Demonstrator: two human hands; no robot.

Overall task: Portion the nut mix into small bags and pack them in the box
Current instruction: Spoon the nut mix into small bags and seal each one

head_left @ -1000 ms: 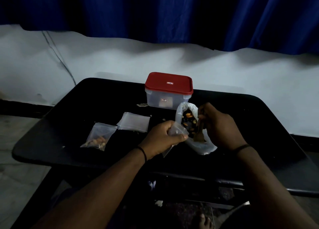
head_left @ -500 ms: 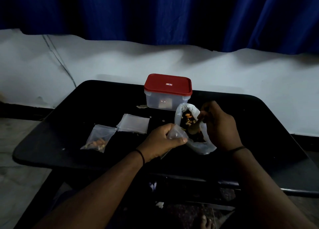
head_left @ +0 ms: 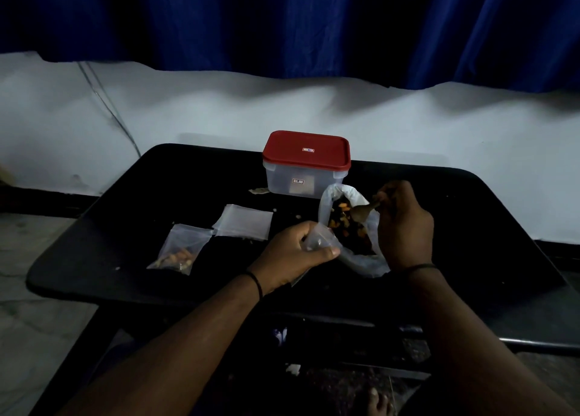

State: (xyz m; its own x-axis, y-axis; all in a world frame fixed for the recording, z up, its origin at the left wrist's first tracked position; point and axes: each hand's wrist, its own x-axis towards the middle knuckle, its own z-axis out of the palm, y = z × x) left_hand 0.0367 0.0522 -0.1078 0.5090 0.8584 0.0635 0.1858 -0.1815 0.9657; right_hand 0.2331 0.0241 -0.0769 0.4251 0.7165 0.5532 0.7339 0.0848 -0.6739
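A big clear bag of nut mix (head_left: 346,227) lies open on the black table (head_left: 125,233), just in front of the red-lidded clear box (head_left: 306,164). My right hand (head_left: 403,224) grips a spoon (head_left: 361,212) whose bowl is over the nuts inside that bag. My left hand (head_left: 293,254) pinches a small empty clear bag (head_left: 318,242) right beside the big bag's mouth. A small bag with nuts in it (head_left: 179,249) lies at the left. A flat empty small bag (head_left: 243,222) lies next to it.
The box's lid is on. Crumbs and a small scrap (head_left: 259,191) lie on the table near the box. A white wall and a blue curtain (head_left: 282,23) stand behind the table. Floor shows at the left.
My right hand has risen and drawn back to the right, lifting the spoon from deep in the big bag up over the nuts. My left hand keeps holding the small bag.
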